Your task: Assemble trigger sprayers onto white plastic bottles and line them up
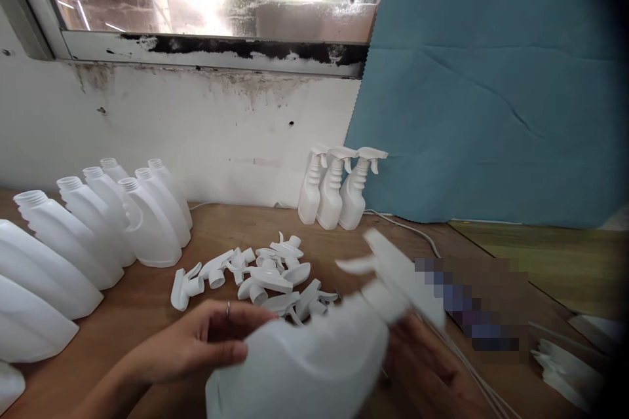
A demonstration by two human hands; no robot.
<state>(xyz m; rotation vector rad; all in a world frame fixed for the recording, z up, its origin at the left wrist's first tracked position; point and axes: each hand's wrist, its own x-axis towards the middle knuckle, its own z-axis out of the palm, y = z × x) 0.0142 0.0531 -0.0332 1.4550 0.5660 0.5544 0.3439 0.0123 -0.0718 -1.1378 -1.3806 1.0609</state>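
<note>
A white spray bottle (pixel 299 366) lies tilted in front of me, its neck pointing up and to the right. A trigger spray head (pixel 388 275) sits on that neck, slightly blurred. My left hand (pixel 206 340), a ring on one finger, pinches the bottle near its base between thumb and fingers. Behind the neck, my right hand (pixel 427 360) is closed around the bottle just below the spray head; some of its fingers are hidden. Loose white trigger spray heads (pixel 268 278) lie in a heap just beyond the bottle.
Several open white bottles (pixel 152 222) stand in rows at the left. Three bottles with spray heads (pixel 339 190) stand against the wall. A white cable (pixel 413 229) crosses the wooden table (pixel 221 219). Blue cloth (pixel 491 91) hangs at the right; clear plastic (pixel 565 366) lies below.
</note>
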